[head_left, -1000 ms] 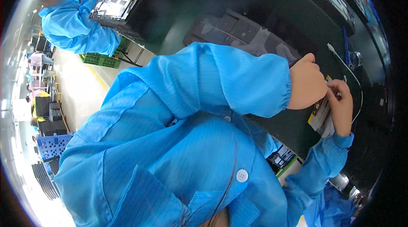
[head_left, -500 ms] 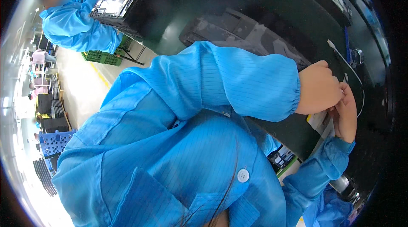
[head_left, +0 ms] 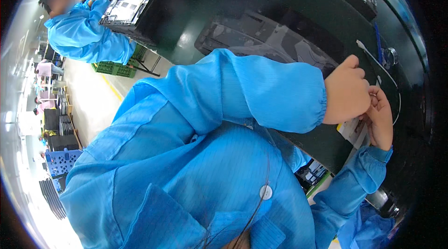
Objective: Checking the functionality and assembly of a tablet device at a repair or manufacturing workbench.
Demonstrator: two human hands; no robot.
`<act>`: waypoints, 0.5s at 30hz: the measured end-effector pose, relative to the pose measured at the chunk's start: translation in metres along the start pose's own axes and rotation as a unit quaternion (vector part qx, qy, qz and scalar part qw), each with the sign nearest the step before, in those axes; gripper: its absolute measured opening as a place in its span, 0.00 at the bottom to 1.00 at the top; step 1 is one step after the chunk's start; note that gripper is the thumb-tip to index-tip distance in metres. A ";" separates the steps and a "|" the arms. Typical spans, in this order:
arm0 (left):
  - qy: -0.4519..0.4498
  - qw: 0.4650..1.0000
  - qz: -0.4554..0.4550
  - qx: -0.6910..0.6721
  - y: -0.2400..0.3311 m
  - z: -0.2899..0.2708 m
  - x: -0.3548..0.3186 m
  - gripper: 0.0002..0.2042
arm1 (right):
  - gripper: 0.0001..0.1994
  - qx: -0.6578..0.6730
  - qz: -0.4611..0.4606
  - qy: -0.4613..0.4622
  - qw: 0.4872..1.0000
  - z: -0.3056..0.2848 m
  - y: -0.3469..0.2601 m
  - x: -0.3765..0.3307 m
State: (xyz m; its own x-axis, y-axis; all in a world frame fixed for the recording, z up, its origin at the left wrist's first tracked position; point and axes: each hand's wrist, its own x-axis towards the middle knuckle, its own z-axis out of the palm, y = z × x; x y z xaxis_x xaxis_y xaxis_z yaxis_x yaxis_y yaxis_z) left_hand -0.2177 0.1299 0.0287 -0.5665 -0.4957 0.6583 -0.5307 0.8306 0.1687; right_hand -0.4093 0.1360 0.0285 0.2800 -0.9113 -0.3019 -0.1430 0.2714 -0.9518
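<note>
The left hand (head_left: 346, 91) and the right hand (head_left: 380, 119) were pressed together at the far right of the dark green counter (head_left: 298, 11), fingers curled and touching. Both were closed around something small between them, but what it was could not be seen; the fists hid it. Just under the hands lay a flat white and yellow printed card (head_left: 351, 130), partly covered by them. A thin white cable (head_left: 373, 58) ran just beyond the hands, curving toward a small round metal fitting (head_left: 388, 56) a little farther out.

The step in hand seemed to be fine finger work on a small part, held over the card. The next move probably called for steady fingertips and a clear look at the part, because the left sleeve of the blue work coat (head_left: 242, 90) blocked much of the view.

Farther to the left of the hands, across the counter, stood a dark flat panel with a grey frame (head_left: 130, 1), where another person in a blue coat (head_left: 84, 34) worked.
</note>
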 end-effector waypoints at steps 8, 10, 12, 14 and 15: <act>-0.026 0.995 -0.071 0.067 -0.005 -0.002 -0.005 0.05 | 0.19 -0.040 0.017 0.101 0.994 0.009 -0.007 -0.006; -0.037 0.992 -0.079 0.088 -0.005 -0.004 -0.006 0.05 | 0.21 -0.055 0.015 0.111 0.992 0.009 -0.007 -0.007; -0.026 0.992 -0.084 0.086 -0.008 -0.003 -0.008 0.04 | 0.24 -0.070 0.000 0.101 0.992 0.008 -0.006 -0.005; -0.043 0.989 -0.096 0.103 -0.012 0.000 -0.010 0.04 | 0.25 -0.076 0.004 0.090 0.993 0.011 -0.005 0.004; -0.052 0.988 -0.096 0.107 -0.009 0.000 -0.007 0.04 | 0.26 -0.087 0.008 0.097 0.992 0.010 -0.008 -0.001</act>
State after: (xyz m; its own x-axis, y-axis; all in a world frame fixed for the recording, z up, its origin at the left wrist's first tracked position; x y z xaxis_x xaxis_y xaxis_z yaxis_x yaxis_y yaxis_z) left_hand -0.2087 0.1263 0.0225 -0.4985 -0.6717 0.5480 -0.7500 0.6512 0.1159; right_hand -0.3986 0.1384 0.0359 0.0919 -0.9542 -0.2846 -0.3117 0.2439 -0.9184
